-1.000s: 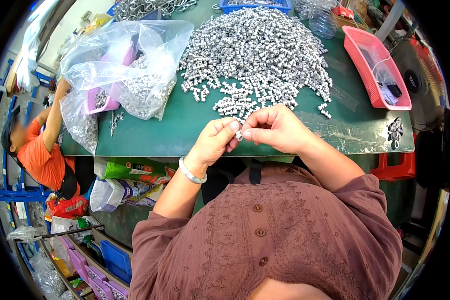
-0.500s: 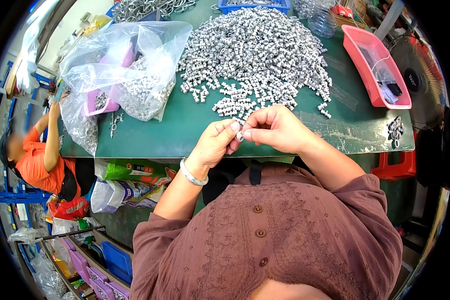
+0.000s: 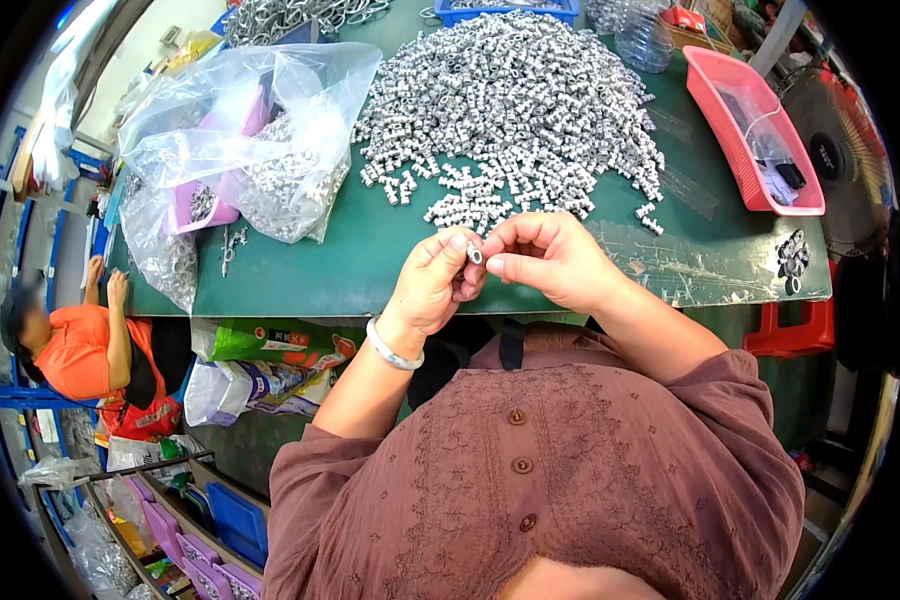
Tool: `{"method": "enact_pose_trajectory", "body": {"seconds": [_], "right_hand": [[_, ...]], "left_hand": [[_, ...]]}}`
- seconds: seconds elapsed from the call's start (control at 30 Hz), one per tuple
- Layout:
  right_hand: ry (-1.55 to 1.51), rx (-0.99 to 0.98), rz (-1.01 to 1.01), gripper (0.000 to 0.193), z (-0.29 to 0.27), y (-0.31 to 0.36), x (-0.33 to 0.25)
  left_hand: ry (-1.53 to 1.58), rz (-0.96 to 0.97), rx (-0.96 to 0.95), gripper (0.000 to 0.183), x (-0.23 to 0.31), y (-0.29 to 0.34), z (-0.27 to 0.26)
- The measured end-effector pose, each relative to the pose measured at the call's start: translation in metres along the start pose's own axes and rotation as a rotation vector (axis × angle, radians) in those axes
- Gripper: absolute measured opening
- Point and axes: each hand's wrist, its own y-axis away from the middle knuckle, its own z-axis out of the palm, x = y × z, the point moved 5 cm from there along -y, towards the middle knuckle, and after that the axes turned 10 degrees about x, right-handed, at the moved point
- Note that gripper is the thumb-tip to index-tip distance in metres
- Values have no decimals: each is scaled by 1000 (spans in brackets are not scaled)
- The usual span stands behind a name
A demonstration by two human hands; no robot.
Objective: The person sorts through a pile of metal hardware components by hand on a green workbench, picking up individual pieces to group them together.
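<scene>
My left hand (image 3: 432,285) and my right hand (image 3: 550,258) meet over the near edge of the green table (image 3: 370,250). Together their fingertips pinch one small silver metal piece (image 3: 475,254). A bangle sits on my left wrist. Just beyond my hands spreads a big heap of several small silver metal pieces (image 3: 515,110), its nearest stragglers a short way from my fingers.
A clear plastic bag (image 3: 245,140) with more silver pieces and a purple tray lies at the left. A pink tray (image 3: 755,125) stands at the right, a fan beyond it. A person in orange (image 3: 70,340) sits at the far left. Packets lie under the table.
My hands stay together at the table edge, with only small finger movement. The person in orange has lowered their arms and shifted downward.
</scene>
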Motion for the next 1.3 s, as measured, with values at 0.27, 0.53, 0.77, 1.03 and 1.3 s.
{"method": "enact_pose_trajectory", "body": {"seconds": [0.27, 0.53, 0.77, 1.03, 1.3], "right_hand": [[-37, 6, -8, 7, 0, 1, 5], [-45, 42, -4, 8, 0, 2, 5], [-63, 36, -8, 12, 0, 3, 7], [-91, 50, -10, 13, -2, 3, 8], [-104, 61, 15, 15, -3, 3, 9]], "left_hand": [[-78, 52, 26, 25, 1, 0, 0], [-135, 95, 37, 23, 4, 0, 0], [-219, 180, 62, 23, 8, 2, 2], [-413, 355, 109, 22, 20, 6, 7], [-572, 522, 187, 16, 26, 12, 8]]}}
